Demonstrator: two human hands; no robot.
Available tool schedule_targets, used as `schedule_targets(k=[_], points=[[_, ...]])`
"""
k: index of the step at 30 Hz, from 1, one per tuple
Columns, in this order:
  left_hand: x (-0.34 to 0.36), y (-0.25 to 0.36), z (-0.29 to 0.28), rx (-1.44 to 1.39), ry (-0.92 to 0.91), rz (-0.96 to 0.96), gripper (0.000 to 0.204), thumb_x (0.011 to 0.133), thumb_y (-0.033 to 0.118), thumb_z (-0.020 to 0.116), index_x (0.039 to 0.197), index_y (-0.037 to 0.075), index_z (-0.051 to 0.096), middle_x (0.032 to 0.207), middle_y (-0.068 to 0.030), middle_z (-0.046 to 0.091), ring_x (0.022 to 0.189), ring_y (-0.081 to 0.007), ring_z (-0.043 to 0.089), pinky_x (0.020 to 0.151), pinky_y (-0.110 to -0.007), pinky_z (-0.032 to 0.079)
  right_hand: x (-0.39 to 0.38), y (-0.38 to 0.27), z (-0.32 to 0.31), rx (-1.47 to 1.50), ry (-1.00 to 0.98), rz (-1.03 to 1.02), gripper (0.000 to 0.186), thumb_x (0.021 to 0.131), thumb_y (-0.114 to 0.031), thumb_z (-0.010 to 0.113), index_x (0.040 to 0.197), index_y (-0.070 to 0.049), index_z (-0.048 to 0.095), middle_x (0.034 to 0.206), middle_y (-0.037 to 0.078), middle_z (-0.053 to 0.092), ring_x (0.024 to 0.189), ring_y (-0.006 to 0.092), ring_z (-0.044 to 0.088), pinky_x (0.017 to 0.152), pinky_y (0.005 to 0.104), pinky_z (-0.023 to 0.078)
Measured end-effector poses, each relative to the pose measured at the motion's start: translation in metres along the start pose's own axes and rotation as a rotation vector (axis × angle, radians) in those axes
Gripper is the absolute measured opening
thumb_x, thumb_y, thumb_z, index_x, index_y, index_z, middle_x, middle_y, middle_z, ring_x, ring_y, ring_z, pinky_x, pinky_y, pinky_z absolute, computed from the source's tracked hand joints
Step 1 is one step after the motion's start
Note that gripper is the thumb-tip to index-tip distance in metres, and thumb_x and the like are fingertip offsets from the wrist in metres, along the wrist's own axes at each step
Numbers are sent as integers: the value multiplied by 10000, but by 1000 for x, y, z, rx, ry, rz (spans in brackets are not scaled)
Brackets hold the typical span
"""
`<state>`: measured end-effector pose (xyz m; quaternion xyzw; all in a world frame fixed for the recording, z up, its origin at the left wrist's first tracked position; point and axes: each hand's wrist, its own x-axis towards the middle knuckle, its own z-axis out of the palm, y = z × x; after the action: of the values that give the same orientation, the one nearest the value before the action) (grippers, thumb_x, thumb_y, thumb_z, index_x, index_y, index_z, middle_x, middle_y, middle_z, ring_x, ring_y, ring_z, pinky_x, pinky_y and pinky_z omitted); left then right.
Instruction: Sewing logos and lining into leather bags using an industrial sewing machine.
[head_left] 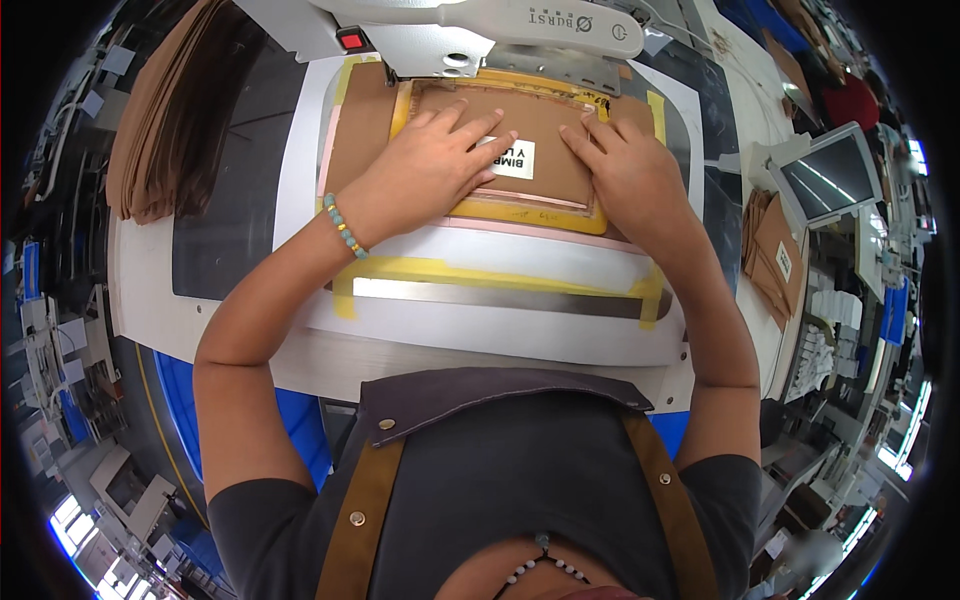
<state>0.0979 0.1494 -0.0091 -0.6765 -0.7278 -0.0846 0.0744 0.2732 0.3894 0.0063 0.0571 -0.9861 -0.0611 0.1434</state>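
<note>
Both hands rest on a brown panel (540, 142) with a printed white label (515, 158), lying inside a yellow template (548, 223) under the white head of a sewing machine (420, 40). My left hand (432, 165), fingers spread and palm down, partly covers the panel's left side and the label's edge. My right hand (633, 170) lies palm down on its right side, fingers apart near the template's top right corner. Beneath them is a white board (480, 335) with yellow tape strips and a metal bar (440, 288).
A tall stack of brown pieces (160, 120) stands on the table at left. At right are a small screen (820, 175) and another pile of brown pieces (768, 255). Blue bins (288, 430) sit below the table's front edge. Part of a red item (850, 100) shows at upper right.
</note>
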Motion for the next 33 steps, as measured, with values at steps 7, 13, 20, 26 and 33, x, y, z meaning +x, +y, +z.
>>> schedule_targets(k=[7,13,20,26,33], points=[[2,-3,7,-36,11,-35,493,1033,285,690,1442,14,633,1522,-159,607,1400,-372,558,1134,-456,489,17,-12,1,-13,-81,-11,489,894,-108,691,1382,-110,726,1307,100,713,1153,267,667,883,385,572],[1,-4,5,-58,25,-22,500,1036,276,688,1425,-31,627,1506,-187,610,1414,-371,550,1156,-456,473,34,-23,1,35,-93,-28,457,882,-107,692,1336,-76,734,1291,106,722,1123,281,676,912,406,584],[-8,-9,1,-33,19,-43,478,1046,265,673,1412,-38,628,1502,-196,609,1422,-373,544,1172,-458,464,51,-32,2,80,-102,-54,436,889,-123,687,1319,-67,738,1268,85,726,1123,270,678,912,402,583],[-15,-18,3,-80,54,-52,466,1050,226,663,1420,-53,618,1497,-207,603,1424,-372,544,1186,-456,463,68,-38,2,123,-112,-79,419,896,-105,674,1307,-52,738,1251,81,726,1120,267,676,927,397,586],[-25,-28,0,-118,81,-68,440,1041,184,664,1409,-55,625,1477,-201,606,1400,-365,558,1179,-448,474,84,-49,11,129,-77,-126,428,884,-89,669,1303,-35,738,1200,73,728,1094,259,671,923,374,594]])
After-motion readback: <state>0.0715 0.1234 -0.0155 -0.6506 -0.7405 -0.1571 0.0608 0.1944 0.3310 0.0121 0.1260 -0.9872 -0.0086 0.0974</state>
